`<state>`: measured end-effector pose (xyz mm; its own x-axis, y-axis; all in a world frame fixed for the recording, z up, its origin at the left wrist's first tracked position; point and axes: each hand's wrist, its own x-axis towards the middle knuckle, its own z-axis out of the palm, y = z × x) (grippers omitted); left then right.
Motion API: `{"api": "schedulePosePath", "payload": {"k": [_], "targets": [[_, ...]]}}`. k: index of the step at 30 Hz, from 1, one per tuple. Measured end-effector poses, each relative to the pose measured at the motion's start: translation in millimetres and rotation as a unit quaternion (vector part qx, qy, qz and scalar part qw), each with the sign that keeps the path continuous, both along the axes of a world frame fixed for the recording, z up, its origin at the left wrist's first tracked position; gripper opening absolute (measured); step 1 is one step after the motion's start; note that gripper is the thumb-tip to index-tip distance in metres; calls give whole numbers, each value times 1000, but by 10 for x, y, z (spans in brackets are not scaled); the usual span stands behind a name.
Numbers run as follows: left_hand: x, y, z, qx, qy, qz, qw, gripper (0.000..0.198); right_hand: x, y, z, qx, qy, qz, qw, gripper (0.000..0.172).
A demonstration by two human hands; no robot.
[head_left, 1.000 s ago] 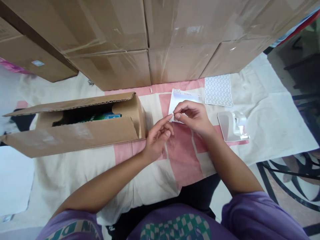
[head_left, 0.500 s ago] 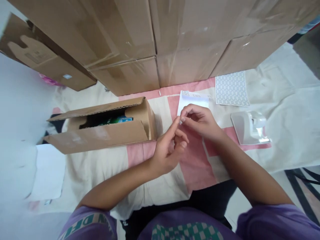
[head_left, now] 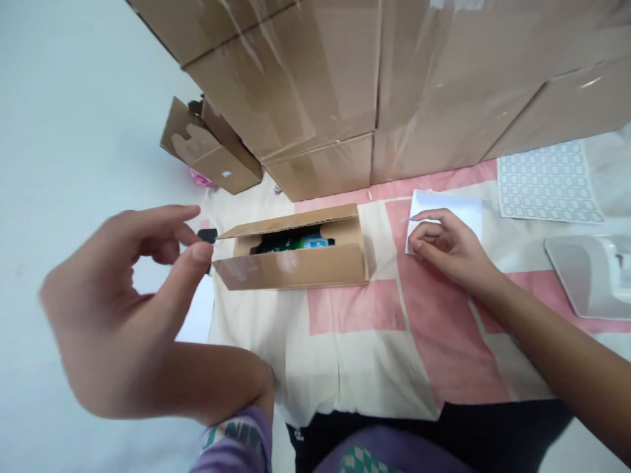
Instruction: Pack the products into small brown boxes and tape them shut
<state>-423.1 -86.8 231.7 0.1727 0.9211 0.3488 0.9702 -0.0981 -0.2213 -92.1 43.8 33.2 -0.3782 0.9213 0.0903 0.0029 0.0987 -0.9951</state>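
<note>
My left hand (head_left: pixel 133 295) is raised close to the camera at the left, thumb and forefinger apart, with nothing seen between them. Curled over the edge of a white sheet of paper (head_left: pixel 458 207) is my right hand (head_left: pixel 446 246). A small pale sliver shows at its fingertips; what it is I cannot make out. Between the hands lies a long cardboard box (head_left: pixel 290 269), its flaps partly raised. Inside it a green and blue package (head_left: pixel 296 243) shows in part.
Large taped cartons (head_left: pixel 315 85) form a wall at the back. A smaller open carton (head_left: pixel 221 157) stands back left. At the right lie a sheet of labels (head_left: pixel 547 184) and a white tape dispenser (head_left: pixel 586 282). A pink and cream cloth (head_left: pixel 355 309) covers the surface.
My hands have come apart: the left has swung up and left, while the right stays by the paper. The view has turned left, so the box now appears further right.
</note>
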Motion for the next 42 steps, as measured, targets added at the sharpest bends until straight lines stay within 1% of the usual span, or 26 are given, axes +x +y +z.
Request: {"api": "schedulePosePath", "payload": {"k": [1,2,3,4,5,8,10,12,14,17,19,22,25,26,29,30,33,35,37,40,42], "targets": [[-107,-7,-16,-10,-131,69,989,39,-33,-29,0,12,1,7,1000,43],[-204,-7,-49,-31,-226,113,967,37,-67,-61,8,26,3,9,1000,49],[-294,0,-90,-65,-263,135,953,36,-105,-95,27,43,5,6,999,55],[-377,11,-131,-104,-279,140,944,38,-148,-131,57,60,9,1,998,59],[-453,25,-167,-128,-286,140,939,39,-199,-165,100,79,11,-4,997,64],[-614,76,-231,-152,-300,104,936,39,-401,-235,278,142,7,-15,990,73],[-657,114,-248,-134,-311,56,939,34,-566,-236,406,192,0,-28,981,75],[-661,152,-262,-123,-320,18,939,27,-724,-208,505,230,0,-35,973,73],[-646,185,-275,-133,-329,-1,935,19,-848,-176,551,248,6,-31,968,70],[-616,212,-279,-155,-332,1,930,19,-943,-151,507,261,19,-29,965,71],[-597,216,-266,-166,-328,20,930,20,-959,-149,427,278,37,-31,959,74],[-581,212,-238,-181,-325,53,927,20,-956,-147,313,296,61,-30,953,75],[-601,212,-239,-177,-328,61,926,19,-954,-143,263,290,68,-38,954,74],[-616,216,-248,-173,-325,56,928,21,-955,-143,259,288,69,-39,954,73],[-658,239,-295,-165,-289,46,942,42,-955,-147,257,285,73,-37,955,70],[-665,252,-312,-168,-274,48,946,46,-952,-150,255,284,74,-35,955,70],[-665,303,-354,-185,-251,64,948,50,-939,-157,242,279,75,-31,957,70],[-664,345,-378,-202,-265,76,940,59,-928,-159,230,274,77,-27,958,70],[-683,391,-407,-231,-292,89,924,66,-922,-161,218,269,80,-24,960,71],[-754,460,-465,-275,-322,96,901,66,-929,-170,204,262,88,-26,961,70],[-806,500,-507,-290,-335,87,892,65,-943,-187,208,256,93,-29,962,67]]}}
